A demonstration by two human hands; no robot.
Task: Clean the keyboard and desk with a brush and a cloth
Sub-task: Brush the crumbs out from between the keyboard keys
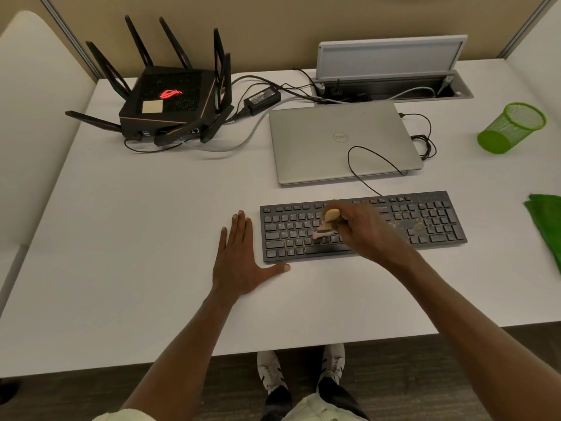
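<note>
A black keyboard (425, 223) lies on the white desk (136, 238), with yellowish crumbs scattered over its right half. My right hand (361, 229) grips a small wooden-handled brush (327, 223) whose pale bristles touch the keys in the keyboard's middle-left area. Flat on the desk lies my left hand (239, 256), fingers straight, just left of the keyboard; its thumb reaches along the keyboard's front left corner. A green cloth (546, 220) lies at the desk's right edge, partly cut off by the frame.
A closed silver laptop (343, 141) sits behind the keyboard, the keyboard's cable looping over it. A black router (170, 101) with antennas stands at back left, a power brick (262, 98) and cables beside it. A green mesh cup (513, 127) lies tipped at back right. An open cable hatch (391, 71) is at the rear.
</note>
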